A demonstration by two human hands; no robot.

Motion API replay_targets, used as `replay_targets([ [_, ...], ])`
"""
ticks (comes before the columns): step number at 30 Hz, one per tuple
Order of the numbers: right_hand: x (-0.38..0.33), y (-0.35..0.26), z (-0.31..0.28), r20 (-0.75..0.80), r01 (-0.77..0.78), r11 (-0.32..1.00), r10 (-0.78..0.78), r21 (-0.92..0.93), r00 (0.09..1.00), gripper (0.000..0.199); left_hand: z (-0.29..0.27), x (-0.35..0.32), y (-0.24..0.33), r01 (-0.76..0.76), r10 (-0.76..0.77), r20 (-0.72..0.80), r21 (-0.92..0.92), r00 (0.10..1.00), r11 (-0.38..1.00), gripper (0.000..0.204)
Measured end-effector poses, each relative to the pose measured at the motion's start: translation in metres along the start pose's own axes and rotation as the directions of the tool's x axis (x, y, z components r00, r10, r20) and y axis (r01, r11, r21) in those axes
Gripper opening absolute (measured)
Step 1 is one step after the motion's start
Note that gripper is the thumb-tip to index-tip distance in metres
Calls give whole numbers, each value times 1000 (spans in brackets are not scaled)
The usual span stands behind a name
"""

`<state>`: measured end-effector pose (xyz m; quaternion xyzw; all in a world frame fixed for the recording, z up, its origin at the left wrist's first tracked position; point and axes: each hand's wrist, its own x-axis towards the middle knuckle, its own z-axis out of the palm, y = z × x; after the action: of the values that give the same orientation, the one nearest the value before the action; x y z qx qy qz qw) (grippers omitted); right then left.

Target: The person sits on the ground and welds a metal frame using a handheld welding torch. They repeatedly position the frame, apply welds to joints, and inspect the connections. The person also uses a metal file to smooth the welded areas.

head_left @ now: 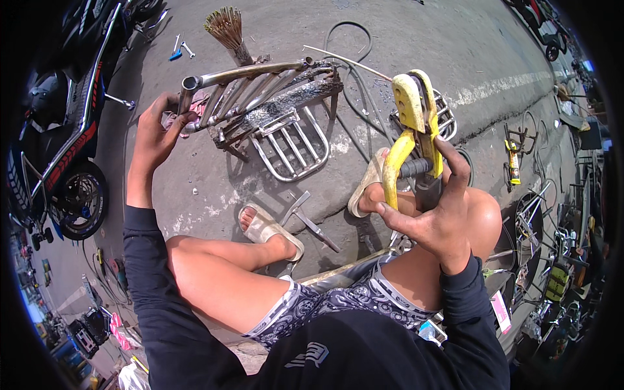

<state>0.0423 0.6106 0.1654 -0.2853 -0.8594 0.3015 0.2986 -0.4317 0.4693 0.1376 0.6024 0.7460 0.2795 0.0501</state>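
Note:
My left hand [154, 130] is closed around the near left end of a tubular metal rack [244, 94] with slanted crossbars. The rack lies along a rough, spattered metal stand [286, 103]. In my right hand [437, 224] is a yellow welding electrode holder [408, 107], raised over my right knee. Its perforated jaw points away from me, and a dark spring [415, 168] shows beside my fingers. I cannot make out a rod in its jaw. A chrome grille-like rack [290, 144] lies on the ground just below the stand.
A chipping hammer [304, 218] lies between my feet. Beyond the stand are a bundle of thin rods [225, 27], two wrenches [188, 49] and looping cable [354, 71]. A motorcycle [77, 182] stands at left. Metal parts [530, 224] crowd the right side.

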Motion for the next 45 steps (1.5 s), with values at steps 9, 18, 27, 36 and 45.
replay_targets([
  [9,4,1,0,-11,63,996,-63,-61,998,111,3,-7,7,-58,59,29,-23,998,998,31],
  [18,16,11,13,-17,-52,992,50,-116,999,107,13,-8,-1,-145,148,-39,57,988,988,37],
  [27,35,30,44,140,-191,959,222,-208,965,95,29,0,-14,-124,70,-277,-183,958,975,37],
  [36,35,33,46,130,-193,963,219,-189,967,93,32,1,-15,-223,194,-273,-77,942,972,39],
  [45,35,35,46,204,-233,946,280,-226,938,95,35,6,-10,-235,202,-276,-94,940,967,42],
])
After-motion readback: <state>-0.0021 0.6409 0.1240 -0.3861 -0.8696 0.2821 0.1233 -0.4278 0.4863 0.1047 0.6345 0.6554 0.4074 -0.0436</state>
